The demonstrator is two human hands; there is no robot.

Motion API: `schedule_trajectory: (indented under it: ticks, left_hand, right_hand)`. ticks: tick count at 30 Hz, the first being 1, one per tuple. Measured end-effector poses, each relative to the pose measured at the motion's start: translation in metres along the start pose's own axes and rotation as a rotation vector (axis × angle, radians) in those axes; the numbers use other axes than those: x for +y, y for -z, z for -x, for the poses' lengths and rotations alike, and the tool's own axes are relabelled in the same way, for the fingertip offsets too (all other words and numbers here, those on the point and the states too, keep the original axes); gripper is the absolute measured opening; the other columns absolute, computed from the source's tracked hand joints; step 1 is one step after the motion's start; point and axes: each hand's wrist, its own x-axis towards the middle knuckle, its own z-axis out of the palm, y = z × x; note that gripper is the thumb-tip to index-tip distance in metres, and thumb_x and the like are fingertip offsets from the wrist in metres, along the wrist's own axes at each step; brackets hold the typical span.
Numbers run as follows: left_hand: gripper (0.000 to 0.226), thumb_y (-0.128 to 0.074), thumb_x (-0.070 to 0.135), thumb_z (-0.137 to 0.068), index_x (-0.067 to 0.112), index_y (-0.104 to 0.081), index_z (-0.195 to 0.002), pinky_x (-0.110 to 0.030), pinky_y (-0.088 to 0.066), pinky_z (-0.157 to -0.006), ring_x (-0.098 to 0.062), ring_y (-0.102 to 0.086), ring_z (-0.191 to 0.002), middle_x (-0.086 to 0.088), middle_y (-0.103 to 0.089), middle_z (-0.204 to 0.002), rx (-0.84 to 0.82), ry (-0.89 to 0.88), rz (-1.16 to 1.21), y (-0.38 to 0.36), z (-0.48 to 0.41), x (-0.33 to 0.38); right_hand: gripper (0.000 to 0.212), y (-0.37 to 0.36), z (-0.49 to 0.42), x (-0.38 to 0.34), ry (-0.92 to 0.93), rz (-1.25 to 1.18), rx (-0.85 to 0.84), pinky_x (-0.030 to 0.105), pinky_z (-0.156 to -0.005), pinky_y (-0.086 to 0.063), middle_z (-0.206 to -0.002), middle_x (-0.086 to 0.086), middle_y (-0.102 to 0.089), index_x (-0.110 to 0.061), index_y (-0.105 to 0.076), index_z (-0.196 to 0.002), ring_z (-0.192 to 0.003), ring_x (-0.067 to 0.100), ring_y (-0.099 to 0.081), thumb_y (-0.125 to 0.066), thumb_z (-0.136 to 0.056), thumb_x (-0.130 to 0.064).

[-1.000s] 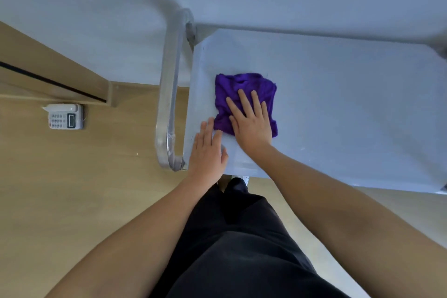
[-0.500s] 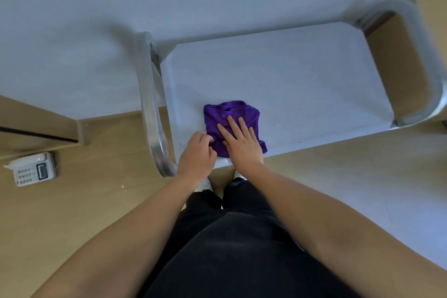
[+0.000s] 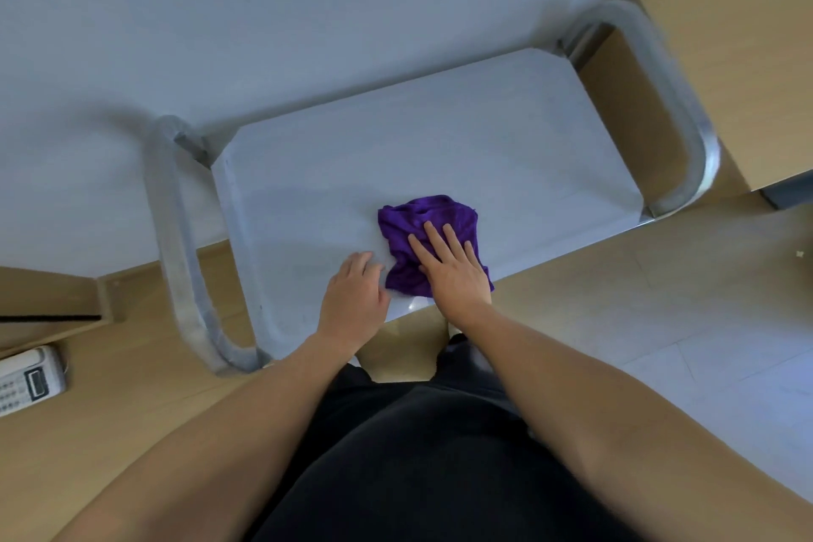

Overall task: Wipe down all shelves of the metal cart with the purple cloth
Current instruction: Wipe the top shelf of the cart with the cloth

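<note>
Top shelf of the metal cart filling the middle of the view, pale and bare, with a tubular handle loop at its left end and another at its right. Beyond the right end, a wooden cabinet; off the left end, low on the wooden floor, a white desk phone. Purple cloth bunched on the shelf near its front edge, roughly mid-length, closer to the left loop than the right. Right hand flat on the cloth, fingers spread and pressing down, palm over its near corner. Left hand just beside the cloth on bare metal at the front edge, fingers loosely curled together, knuckles up, steadying the cart by the look of it.

Wiping the top shelf, probably about midway along. Right half apparently not yet covered, so next likely a sweep toward the right loop, keeping pressure even. Lower shelves hidden under the top one, judged not yet done
</note>
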Motion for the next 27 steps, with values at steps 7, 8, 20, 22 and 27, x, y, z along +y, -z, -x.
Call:
schedule_trajectory:
  ticks: [7, 8, 20, 22, 27]
  left_hand:
    - [0.046, -0.047, 0.012, -0.093, 0.008, -0.05, -0.139, -0.041, -0.038, -0.111, -0.026, -0.03, -0.144, -0.009, -0.037, -0.153, -0.066, -0.028, 0.003, -0.035, -0.044, 0.094]
    - [0.046, -0.048, 0.012, -0.093, 0.008, -0.05, -0.139, -0.041, -0.038, -0.111, -0.027, -0.03, -0.144, -0.009, -0.037, -0.153, -0.072, -0.035, -0.001, -0.041, -0.05, 0.106]
    - [0.04, -0.051, 0.013, -0.093, 0.003, -0.056, -0.131, -0.045, -0.045, -0.104, -0.034, -0.029, -0.144, -0.014, -0.036, -0.154, -0.108, -0.039, -0.086, -0.078, -0.096, 0.184]
    - [0.038, -0.055, 0.011, -0.09, 0.004, -0.059, -0.127, -0.046, -0.05, -0.097, -0.034, -0.035, -0.142, -0.015, -0.041, -0.151, -0.095, -0.042, -0.08, -0.077, -0.094, 0.182]
    - [0.044, -0.052, 0.01, -0.091, 0.012, -0.055, -0.135, -0.041, -0.048, -0.099, -0.028, -0.029, -0.146, -0.008, -0.035, -0.156, -0.124, -0.058, -0.072, -0.074, -0.089, 0.172]
  right_hand:
    - [0.074, 0.023, -0.01, 0.126, -0.059, 0.045, -0.021, 0.047, -0.119, -0.01, -0.161, -0.004, 0.007, -0.038, 0.003, -0.15, -0.148, 0.026, 0.004, -0.046, -0.099, -0.018]
    - [0.073, 0.026, -0.011, 0.141, -0.066, 0.043, -0.023, 0.047, -0.119, -0.009, -0.161, -0.004, 0.007, -0.038, 0.003, -0.15, -0.148, 0.026, 0.005, -0.045, -0.099, -0.017]
    - [0.056, 0.068, -0.03, 0.281, -0.145, 0.028, -0.053, 0.051, -0.119, -0.012, -0.162, 0.004, 0.0, -0.031, -0.012, -0.152, -0.148, 0.028, 0.002, -0.034, -0.101, -0.038]
    - [0.061, 0.067, -0.031, 0.281, -0.157, -0.014, -0.038, 0.052, -0.119, -0.01, -0.161, 0.007, 0.001, -0.031, -0.014, -0.152, -0.148, 0.028, 0.003, -0.039, -0.097, -0.04]
    - [0.063, 0.052, -0.028, 0.249, -0.233, -0.055, 0.005, 0.056, -0.117, -0.004, -0.161, 0.009, 0.003, -0.038, -0.006, -0.151, -0.147, 0.035, 0.006, -0.031, -0.095, -0.052]
